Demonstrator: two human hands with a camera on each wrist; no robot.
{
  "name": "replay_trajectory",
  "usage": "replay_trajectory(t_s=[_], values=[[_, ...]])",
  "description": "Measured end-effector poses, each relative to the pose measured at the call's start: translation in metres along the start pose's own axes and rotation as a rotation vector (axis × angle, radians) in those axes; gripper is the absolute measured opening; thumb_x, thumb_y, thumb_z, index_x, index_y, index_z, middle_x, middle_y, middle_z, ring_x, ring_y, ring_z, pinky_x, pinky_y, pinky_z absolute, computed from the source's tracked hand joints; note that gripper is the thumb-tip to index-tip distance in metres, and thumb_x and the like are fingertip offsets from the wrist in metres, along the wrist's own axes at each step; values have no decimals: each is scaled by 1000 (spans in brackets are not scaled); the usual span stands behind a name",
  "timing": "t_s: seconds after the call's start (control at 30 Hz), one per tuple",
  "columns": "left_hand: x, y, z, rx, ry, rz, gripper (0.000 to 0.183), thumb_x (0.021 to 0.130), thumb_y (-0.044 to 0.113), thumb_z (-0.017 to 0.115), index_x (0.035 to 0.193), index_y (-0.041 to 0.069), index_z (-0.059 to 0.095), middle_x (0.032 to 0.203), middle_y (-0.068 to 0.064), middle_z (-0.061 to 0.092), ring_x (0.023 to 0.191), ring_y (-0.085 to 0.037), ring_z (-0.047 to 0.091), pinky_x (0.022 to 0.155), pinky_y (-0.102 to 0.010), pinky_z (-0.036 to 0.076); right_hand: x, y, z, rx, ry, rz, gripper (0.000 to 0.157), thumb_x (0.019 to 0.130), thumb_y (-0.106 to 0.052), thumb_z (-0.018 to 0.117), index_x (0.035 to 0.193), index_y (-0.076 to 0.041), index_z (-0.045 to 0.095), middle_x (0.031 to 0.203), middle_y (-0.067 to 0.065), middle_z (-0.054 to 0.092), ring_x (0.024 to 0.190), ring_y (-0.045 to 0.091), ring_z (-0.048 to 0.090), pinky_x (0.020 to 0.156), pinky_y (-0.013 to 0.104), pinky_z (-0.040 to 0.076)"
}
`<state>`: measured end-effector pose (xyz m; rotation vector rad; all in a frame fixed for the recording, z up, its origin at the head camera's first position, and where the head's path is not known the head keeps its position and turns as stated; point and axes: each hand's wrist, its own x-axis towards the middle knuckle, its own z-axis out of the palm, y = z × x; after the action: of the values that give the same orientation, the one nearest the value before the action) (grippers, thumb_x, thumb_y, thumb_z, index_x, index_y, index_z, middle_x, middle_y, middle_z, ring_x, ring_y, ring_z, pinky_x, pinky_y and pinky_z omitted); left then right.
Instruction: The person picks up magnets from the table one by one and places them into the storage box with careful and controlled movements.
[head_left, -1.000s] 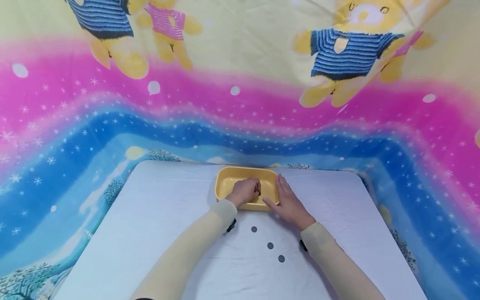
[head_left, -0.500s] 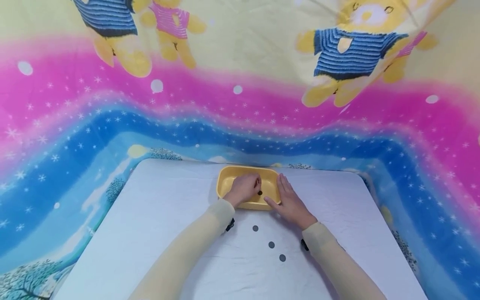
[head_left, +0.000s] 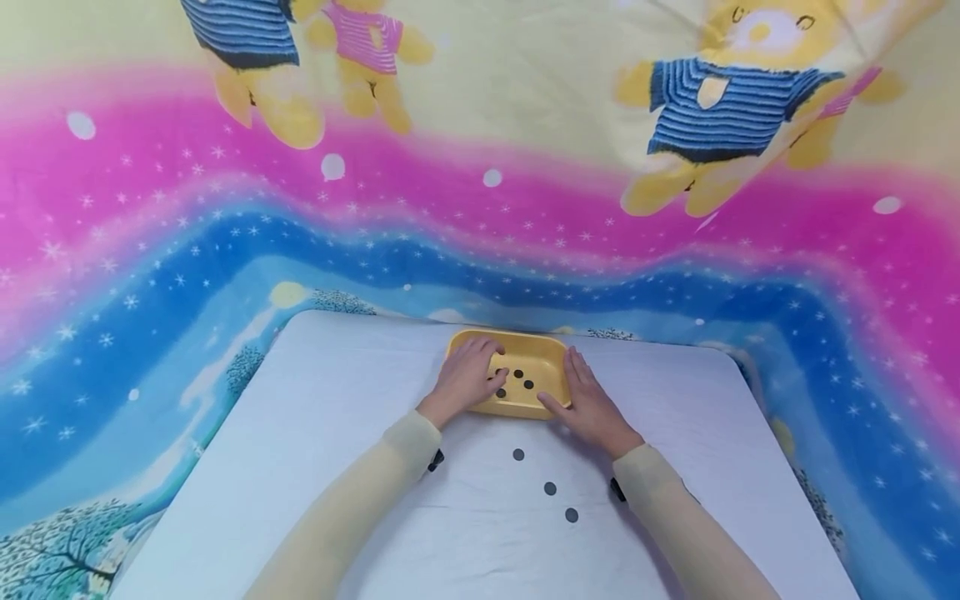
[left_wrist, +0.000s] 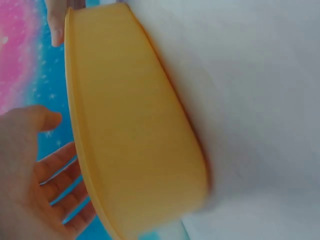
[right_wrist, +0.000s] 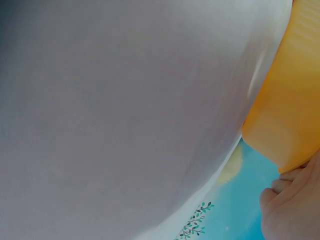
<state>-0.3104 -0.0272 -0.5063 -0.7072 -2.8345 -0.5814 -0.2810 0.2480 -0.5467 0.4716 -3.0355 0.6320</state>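
A yellow rectangular plastic box (head_left: 555, 367) stands near the table's far edge. Several small dark round discs (head_left: 528, 385) lie on its floor. My left hand (head_left: 467, 375) is over the box's left part, thumb and fingers apart, with nothing visibly held. In the left wrist view, the fingers of that hand (left_wrist: 50, 185) spread beyond the box's near wall (left_wrist: 130, 125). My right hand (head_left: 596, 410) rests against the box's right end, fingers straight along the outside and thumb at the near rim. In the right wrist view, part of that hand (right_wrist: 295, 200) shows beside the box (right_wrist: 285, 110).
Three dark grey discs lie in a slanting line on the white table (head_left: 337, 417) before the box: a far disc (head_left: 518, 454), a middle disc (head_left: 551, 488) and a near disc (head_left: 572, 516). A patterned cloth (head_left: 450, 217) hangs just behind the table's far edge.
My left hand has gone from curled fingers inside the box to spread fingers, shifting left. Several discs now show on the box floor. The right hand has stayed at the box's end.
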Motion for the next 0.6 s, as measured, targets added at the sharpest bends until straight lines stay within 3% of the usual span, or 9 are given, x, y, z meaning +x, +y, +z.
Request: replay_trajectory(t_s=[0.27,0.6], values=[[-27,-32,-6,10,-9,-56,78,103,56,66,161,7,46,168,-11,42,157,-33,34,130,-50,23,0,1,-4,2,-2,-30,109,103,-76,45,171,-5,-2,179,11,-7,166,32,-2,131,55,14],[-48,-55,-1,-14,-106,-81,105,103,72,52,170,1,15,178,-16,14,165,-35,14,133,-47,5,0,2,-2,14,-2,-37,109,103,-76,47,171,-6,-1,180,9,-7,166,33,-1,131,57,14]])
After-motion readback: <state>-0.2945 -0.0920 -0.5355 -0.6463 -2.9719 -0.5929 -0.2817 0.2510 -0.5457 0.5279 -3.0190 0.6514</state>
